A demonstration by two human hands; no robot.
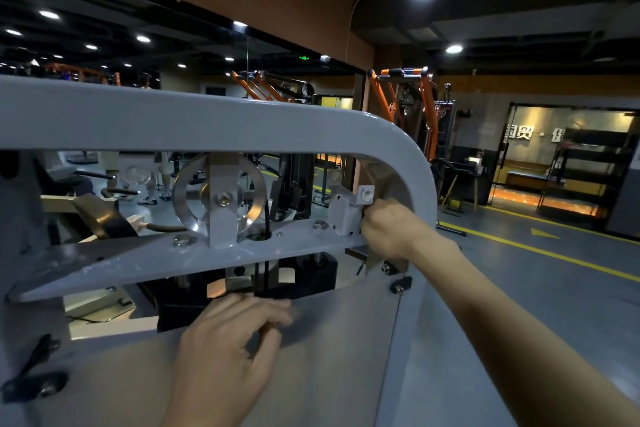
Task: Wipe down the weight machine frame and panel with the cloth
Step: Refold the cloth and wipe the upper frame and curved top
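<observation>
Frame (221,121): the grey tube of the weight machine is running across the upper half of the picture and bending down at centre right; it is looking clean, though whether it is already wiped I cannot tell.
Panel (329,340): the pale sheet is filling the lower centre.
Left hand (225,340): it is lying on the panel's top edge at lower centre, fingers loosely bent and gripping nothing I can see.
Right hand (388,229): it is reaching in at centre right, curled beside the small grey bracket (346,210); what it is holding is hidden.
Cloth: it is not showing anywhere.
Progress: seemingly mid-task, panel wiping probably remaining.
Writing: white wall characters (530,133) at far right are too blurred to read.
</observation>
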